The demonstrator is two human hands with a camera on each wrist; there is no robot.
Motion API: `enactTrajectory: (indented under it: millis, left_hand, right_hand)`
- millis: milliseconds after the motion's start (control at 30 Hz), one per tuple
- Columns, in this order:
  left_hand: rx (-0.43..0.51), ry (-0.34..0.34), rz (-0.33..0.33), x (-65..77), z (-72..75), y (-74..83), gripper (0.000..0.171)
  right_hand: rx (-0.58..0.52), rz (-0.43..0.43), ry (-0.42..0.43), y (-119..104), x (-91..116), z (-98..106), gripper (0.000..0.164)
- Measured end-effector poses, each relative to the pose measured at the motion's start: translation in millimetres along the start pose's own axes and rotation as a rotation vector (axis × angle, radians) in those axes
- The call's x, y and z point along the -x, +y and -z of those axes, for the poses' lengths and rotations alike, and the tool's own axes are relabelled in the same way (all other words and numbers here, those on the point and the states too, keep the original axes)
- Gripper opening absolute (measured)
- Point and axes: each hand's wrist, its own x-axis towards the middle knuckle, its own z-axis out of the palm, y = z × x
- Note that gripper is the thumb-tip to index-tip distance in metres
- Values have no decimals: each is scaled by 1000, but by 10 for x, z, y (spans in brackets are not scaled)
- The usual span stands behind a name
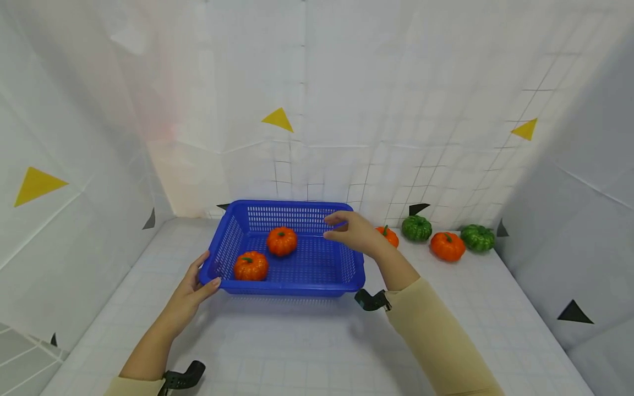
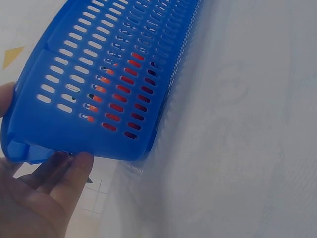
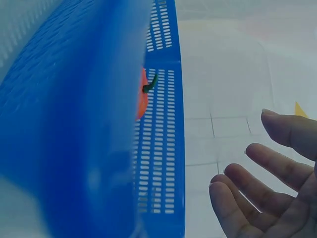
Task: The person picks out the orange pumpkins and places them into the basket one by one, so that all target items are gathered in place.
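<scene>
My left hand (image 1: 185,297) grips the near left corner of a blue plastic basket (image 1: 312,267), its thumb by the front rim and its fingers along the left side. In the left wrist view, the fingers lie at the basket's corner (image 2: 59,126). Two small orange pumpkins sit inside: one pumpkin (image 1: 282,242) near the middle, another pumpkin (image 1: 251,267) in the near left part. Over the basket's right end is my right hand (image 1: 359,234), holding nothing. In the right wrist view its fingers (image 3: 260,196) are loosely bent and apart from each other.
Right of the basket, along the back wall, stand an orange pumpkin (image 1: 388,237) partly hidden by the right arm, a green pumpkin (image 1: 416,228), an orange pumpkin (image 1: 448,246) and another green pumpkin (image 1: 477,238). White sheeting with yellow and black triangles encloses the table (image 1: 277,352).
</scene>
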Motion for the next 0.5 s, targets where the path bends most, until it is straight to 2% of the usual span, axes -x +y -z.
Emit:
enactTrajectory:
  millis: [300, 500]
  left_hand:
    - [-12, 3, 9, -5, -7, 4, 79]
    - [-19, 2, 9, -3, 1, 6, 78]
  right_hand:
    - [-1, -35, 56, 188, 198, 91, 45]
    - [-16, -22, 116, 373, 296, 78, 44]
